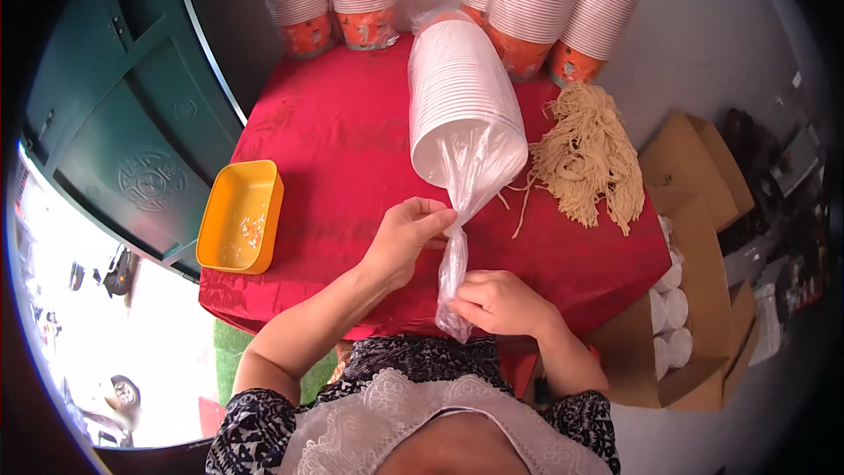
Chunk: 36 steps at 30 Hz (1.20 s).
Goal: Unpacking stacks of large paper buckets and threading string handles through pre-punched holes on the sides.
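Note:
A stack of nested white paper bowls (462, 93) lies on its side on the red-covered table, inside a clear plastic bag (454, 268). Its open rim faces me, and the bag's loose end is gathered and twisted toward my body. My left hand (406, 238) pinches the neck of the bag just below the bowls. Lower down, my right hand (501, 302) grips the twisted tail of the same bag. To the right of the bowls rests a bundle of beige strings (591, 159), with a few loose strands reaching toward the bag.
A yellow plastic box (240, 216) with small bits inside sits at the table's left edge. Several bagged bowl stacks (536, 0) stand along the back. On the right, below the red tablecloth (325, 141), an open cardboard carton (703, 299) holds white rolls. A green door (141, 123) is at left.

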Available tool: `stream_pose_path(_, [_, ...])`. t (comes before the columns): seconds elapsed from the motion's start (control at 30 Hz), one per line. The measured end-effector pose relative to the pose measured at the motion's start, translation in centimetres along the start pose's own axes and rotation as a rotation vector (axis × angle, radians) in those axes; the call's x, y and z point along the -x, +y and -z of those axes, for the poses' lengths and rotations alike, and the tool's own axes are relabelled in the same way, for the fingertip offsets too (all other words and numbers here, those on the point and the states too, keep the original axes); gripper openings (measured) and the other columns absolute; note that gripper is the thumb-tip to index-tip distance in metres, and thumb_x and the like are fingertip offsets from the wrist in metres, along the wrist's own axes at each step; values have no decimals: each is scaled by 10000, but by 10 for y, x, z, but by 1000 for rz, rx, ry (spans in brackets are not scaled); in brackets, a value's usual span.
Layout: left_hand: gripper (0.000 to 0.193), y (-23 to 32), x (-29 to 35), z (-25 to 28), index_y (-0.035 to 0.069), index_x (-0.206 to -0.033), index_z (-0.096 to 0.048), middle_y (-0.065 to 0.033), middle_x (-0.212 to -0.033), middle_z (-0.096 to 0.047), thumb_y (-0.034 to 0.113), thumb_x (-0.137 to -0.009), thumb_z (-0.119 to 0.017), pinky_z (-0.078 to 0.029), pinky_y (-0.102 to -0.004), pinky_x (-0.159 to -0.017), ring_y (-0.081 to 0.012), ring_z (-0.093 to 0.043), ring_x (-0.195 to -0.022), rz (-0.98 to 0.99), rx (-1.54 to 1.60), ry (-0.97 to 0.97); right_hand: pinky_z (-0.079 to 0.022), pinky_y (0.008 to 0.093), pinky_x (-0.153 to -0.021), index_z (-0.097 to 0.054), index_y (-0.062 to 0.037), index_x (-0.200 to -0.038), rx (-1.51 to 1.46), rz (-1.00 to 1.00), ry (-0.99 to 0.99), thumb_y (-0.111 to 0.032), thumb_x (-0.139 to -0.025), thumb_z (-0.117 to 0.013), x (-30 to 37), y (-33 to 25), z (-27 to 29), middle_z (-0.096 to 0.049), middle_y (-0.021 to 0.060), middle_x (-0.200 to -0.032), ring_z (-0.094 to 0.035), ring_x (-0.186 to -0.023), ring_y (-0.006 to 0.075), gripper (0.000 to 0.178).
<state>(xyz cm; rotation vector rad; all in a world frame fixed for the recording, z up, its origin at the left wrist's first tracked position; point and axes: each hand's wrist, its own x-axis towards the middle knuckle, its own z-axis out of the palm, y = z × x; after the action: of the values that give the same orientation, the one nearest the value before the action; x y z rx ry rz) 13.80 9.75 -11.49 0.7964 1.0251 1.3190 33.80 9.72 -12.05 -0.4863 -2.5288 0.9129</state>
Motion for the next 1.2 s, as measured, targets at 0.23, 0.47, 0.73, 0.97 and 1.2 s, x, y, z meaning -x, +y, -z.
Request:
stream_pose_path(0.23, [95, -7, -1, 0, 36, -869, -587, -63, -807, -648, 55, -891, -678, -529, -280, -642, -149, -642, -712, 2, 44, -6, -483, 256, -563, -672, 31, -846, -574, -522, 330, -475, -996, -498, -27, 29, 24, -676, 64, -750, -614, -628, 129, 557])
stream_pose_path(0.47, [128, -4, 1, -14, 46, -826, -561, -62, -781, -633, 61, -901, -663, -520, -278, -622, -142, -627, -682, 66, 267, -3, -412, 267, -543, -666, 1, -870, -748, -495, 493, -251, -946, -588, -81, 44, 2, -595, 0, -738, -515, -641, 68, 275])
stream_pose_path(0.73, [212, -20, 2, 0, 77, -679, -531, -8, -640, -552, -63, -831, -576, -399, -223, -535, -83, -485, -559, -86, 328, 70, -358, 317, -470, -529, -12, -633, -994, -485, 695, -144, -910, -532, -98, 42, -6, -498, -22, -594, -424, -528, 67, 308])
stream_pose_path(0.97, [210, -1, 1, 2, 46, -984, -539, -60, -916, -619, 231, -957, -634, -514, -313, -742, -140, -604, -757, -9, 241, 120, -408, 310, -550, -597, 35, -773, -470, -371, 730, -200, -957, -530, -95, 37, -22, -558, 14, -646, -487, -619, 81, 305])
stream_pose_path(1.2, [131, -7, -3, 2, 29, -881, -538, -67, -796, -609, 41, -904, -666, -522, -291, -570, -137, -586, -635, 54, 249, 31, -464, 287, -754, -642, -6, -1020, -1022, -456, 711, -258, -964, -596, -100, 40, -16, -624, 9, -941, -566, -845, 96, 262])
